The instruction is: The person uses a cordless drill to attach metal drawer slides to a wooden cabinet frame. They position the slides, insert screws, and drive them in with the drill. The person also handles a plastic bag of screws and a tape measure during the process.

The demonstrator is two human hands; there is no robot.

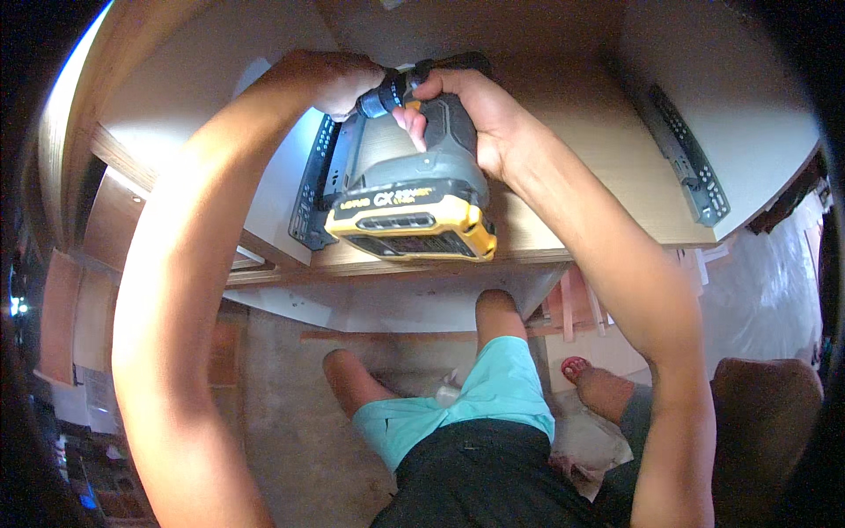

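A cordless drill (453, 132) with a grey body and a yellow-and-black battery pack (414, 224) points left inside a wooden cabinet. My right hand (471, 101) is closed around its grip. At the drill's front end, by the chuck (380, 99), my left hand (343, 81) is curled; its fingertips are mostly hidden, and what they pinch cannot be made out. Just below that hand, a dark metal drawer slide (310, 198) runs along the left inner wall, partly behind the drill. The drill's tip is out of sight.
A second drawer slide (688, 158) is on the right inner wall. The cabinet's wooden panel (572, 167) ends in a front edge above my legs. Another person's leg (607, 396) is close on my right, near clear plastic sheeting (766, 290). Boards (75, 308) stand at left.
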